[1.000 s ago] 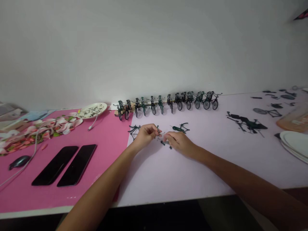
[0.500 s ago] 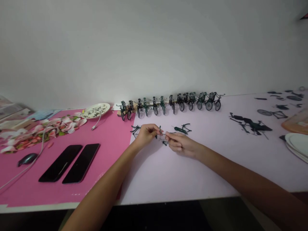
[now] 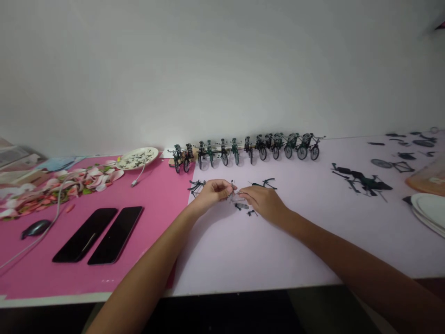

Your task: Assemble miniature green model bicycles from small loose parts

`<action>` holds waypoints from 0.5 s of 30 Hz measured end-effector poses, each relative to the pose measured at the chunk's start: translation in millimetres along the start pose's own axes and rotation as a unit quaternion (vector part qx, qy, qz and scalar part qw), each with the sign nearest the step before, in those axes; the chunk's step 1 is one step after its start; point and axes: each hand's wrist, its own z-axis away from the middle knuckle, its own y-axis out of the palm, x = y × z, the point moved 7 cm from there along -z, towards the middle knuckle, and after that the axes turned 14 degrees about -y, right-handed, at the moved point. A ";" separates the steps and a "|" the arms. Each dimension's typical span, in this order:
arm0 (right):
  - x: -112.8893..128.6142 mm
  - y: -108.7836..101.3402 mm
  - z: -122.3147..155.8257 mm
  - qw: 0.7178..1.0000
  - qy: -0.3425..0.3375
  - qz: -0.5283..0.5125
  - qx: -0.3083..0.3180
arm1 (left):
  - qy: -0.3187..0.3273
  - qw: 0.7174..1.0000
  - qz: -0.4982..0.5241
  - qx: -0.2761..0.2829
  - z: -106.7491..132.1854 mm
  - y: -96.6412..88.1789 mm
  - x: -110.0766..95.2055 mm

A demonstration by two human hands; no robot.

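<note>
My left hand (image 3: pixel 216 192) is closed in a pinch on a small thin bicycle part (image 3: pixel 232 187), too small to tell which. From the other side, my right hand (image 3: pixel 266 200) pinches at the same spot, its fingertips around something slim. Beneath and between the hands, small loose pieces (image 3: pixel 241 205) lie on the table, with a tiny dark part (image 3: pixel 251 213) nearer me. A green miniature bicycle frame (image 3: pixel 266 184) rests beyond my right hand, partly hidden by it. Dark frame-like parts (image 3: pixel 196 186) lie beyond my left wrist.
Several assembled miniature bicycles (image 3: pixel 260 147) stand along the wall. Dark loose parts (image 3: pixel 365 181) are spread at right, near white plates (image 3: pixel 429 208). On the pink surface at left lie two phones (image 3: pixel 116 235), a cable (image 3: pixel 59 204), artificial petals (image 3: pixel 79 185) and a plate of bits (image 3: pixel 137 158).
My right hand has turned, its lower fingers now tucked away and the back of the hand showing. More small pieces show on the table below it. My left hand stays nearly in place.
</note>
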 end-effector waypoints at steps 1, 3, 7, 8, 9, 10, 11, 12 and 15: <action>0.8 0.3 0.3 0.999 -0.023 0.026 -0.003 | -0.009 1.000 0.003 0.007 0.2 1.1 0.6; 1.6 2.8 1.6 0.997 -0.050 0.056 0.001 | -0.005 1.000 0.005 0.015 1.0 2.8 -0.3; 0.4 6.5 5.3 0.999 -0.024 0.024 0.016 | 0.058 0.998 -0.003 0.012 3.1 5.8 -7.6; 0.0 6.4 5.9 1.000 -0.005 -0.006 0.019 | 0.071 0.997 -0.007 0.010 3.8 6.8 -9.3; 0.2 6.1 6.2 0.999 0.015 -0.041 0.022 | 0.082 0.997 -0.013 0.009 4.5 8.0 -10.8; 0.9 5.5 6.0 0.996 0.037 -0.081 0.025 | 0.090 0.996 -0.018 0.008 5.3 9.2 -12.4; 1.9 4.5 5.5 0.991 0.057 -0.120 0.024 | 0.098 0.995 -0.024 0.005 6.4 10.1 -14.1; 3.0 3.6 4.9 0.984 0.079 -0.159 0.022 | 0.106 0.994 -0.030 -0.001 7.6 10.7 -15.9; 3.4 9.2 5.4 0.929 0.170 -0.329 0.023 | 0.133 0.989 -0.055 -0.028 12.8 10.8 -22.7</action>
